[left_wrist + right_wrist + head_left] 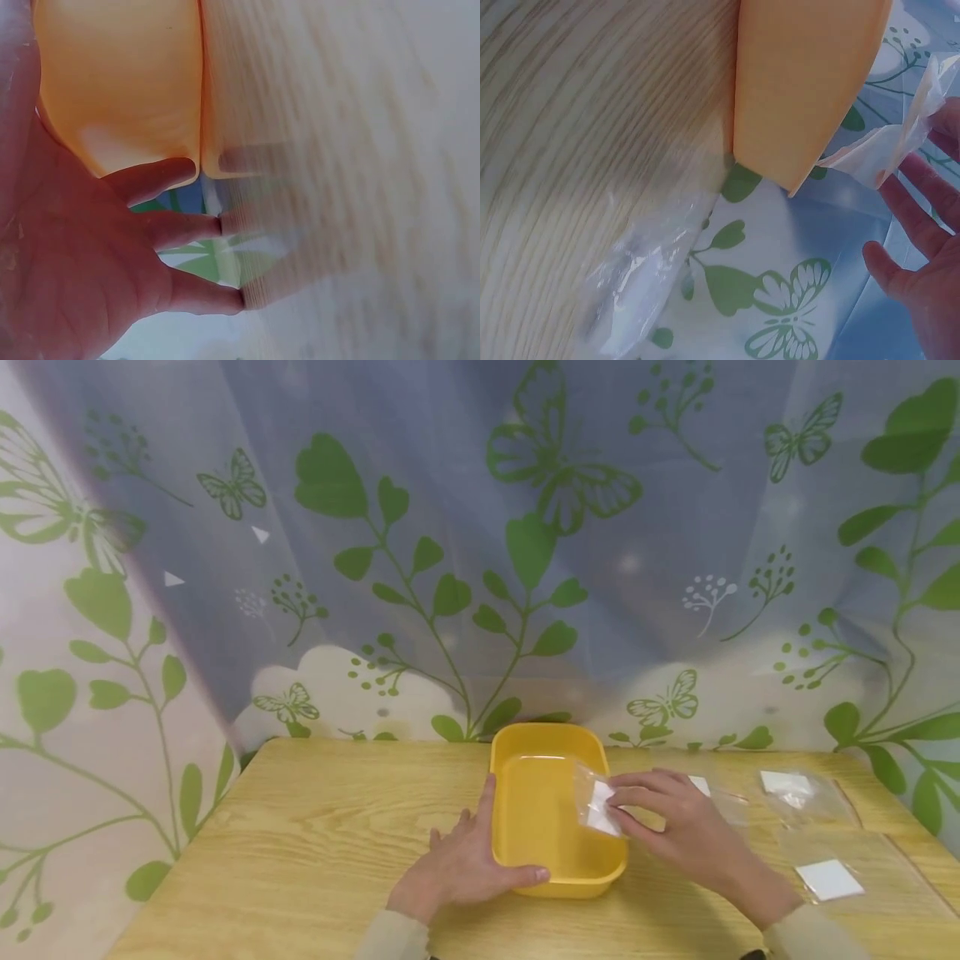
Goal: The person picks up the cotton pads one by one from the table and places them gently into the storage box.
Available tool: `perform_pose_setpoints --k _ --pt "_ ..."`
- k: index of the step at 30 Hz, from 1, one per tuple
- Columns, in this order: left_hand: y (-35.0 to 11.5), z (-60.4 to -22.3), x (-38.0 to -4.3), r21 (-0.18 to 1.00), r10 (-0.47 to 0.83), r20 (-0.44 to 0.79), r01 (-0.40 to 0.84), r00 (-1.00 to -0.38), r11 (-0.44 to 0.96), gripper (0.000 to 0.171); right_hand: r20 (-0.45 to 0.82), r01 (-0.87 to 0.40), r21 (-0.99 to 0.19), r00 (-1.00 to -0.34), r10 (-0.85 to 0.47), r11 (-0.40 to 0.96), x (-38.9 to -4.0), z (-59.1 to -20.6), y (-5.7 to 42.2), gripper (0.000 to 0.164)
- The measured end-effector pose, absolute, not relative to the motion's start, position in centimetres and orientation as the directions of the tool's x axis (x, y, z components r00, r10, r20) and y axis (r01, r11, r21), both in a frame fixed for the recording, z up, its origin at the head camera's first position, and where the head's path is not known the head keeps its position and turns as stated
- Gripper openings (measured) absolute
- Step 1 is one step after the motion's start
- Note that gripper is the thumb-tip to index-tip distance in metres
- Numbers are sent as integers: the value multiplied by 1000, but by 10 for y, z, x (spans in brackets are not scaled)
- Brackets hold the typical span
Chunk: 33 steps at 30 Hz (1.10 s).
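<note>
Pinching a clear packet at the fingertips of my right hand, I hold it over the right side of the yellow tray. My left hand, fingers spread straight, rests against the tray's left wall. Other clear packets lie on the table right of the tray.

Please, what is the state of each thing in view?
Yellow tray, upright, open at the top.
Left hand, touching the tray.
Bag over the tray, held, seal unclear.
Right hand, pinching this bag.
Bag beyond right hand, lying, partly hidden.
Far right bag, lying, wrinkled.
Near right bag, lying flat.
Patterned cloth, hanging.
</note>
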<state>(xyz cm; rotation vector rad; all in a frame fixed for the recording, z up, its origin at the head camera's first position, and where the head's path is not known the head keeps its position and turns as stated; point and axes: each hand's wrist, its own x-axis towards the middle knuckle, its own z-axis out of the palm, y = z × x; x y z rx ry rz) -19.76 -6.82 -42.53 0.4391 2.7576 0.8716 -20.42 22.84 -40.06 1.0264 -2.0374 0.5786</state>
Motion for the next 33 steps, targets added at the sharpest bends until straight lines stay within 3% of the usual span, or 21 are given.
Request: perform_pose_setpoints --k 8,18,24,28,33 --pt "-70 -424 -195 584 347 -122 216 -930 783 133 793 -831 -28 -358 -494 556 -206 -404 216 42" --pt "-70 -424 -195 581 345 -116 218 -931 784 132 764 -814 -29 -392 -512 580 -209 -409 203 39" --pt "-68 -424 -196 584 343 -119 214 -932 783 133 718 -794 -28 -438 -540 607 -211 -413 201 5" --pt "-69 -423 -196 583 341 -128 207 -931 786 132 687 -785 -32 -466 -557 618 -213 -415 198 21" --pt "-69 -422 -195 586 342 -132 205 -930 784 132 663 -775 -33 -489 -567 630 -215 -418 194 22"
